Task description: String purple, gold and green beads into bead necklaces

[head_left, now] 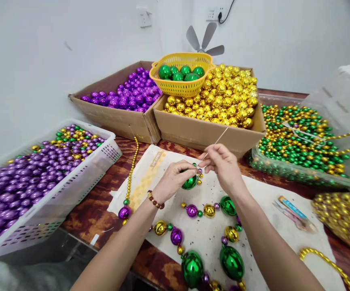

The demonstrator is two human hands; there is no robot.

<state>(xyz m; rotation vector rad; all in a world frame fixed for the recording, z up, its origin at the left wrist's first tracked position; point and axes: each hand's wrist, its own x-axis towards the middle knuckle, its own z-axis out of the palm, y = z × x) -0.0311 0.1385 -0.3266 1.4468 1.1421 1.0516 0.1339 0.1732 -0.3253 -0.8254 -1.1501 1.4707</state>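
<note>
Over the white cloth, my left hand (177,178) pinches a thin white string (221,136) between thumb and fingers. Close by on the right, my right hand (223,165) is closed on the same string, whose free end sticks up to the right. Just under my fingertips are a large green bead (189,182) and a few small beads, partly hidden by the left hand. Below, a bead strand with a purple bead (191,210), gold ones and large green beads (232,262) curves across the cloth, partly covered by my right forearm.
Cardboard boxes hold purple beads (138,95) and gold beads (223,97); a yellow basket (181,87) of green balls rests on top. A white crate (102,151) stands left, a clear bin (284,169) right. Small snips (293,216) lie on the cloth (266,194).
</note>
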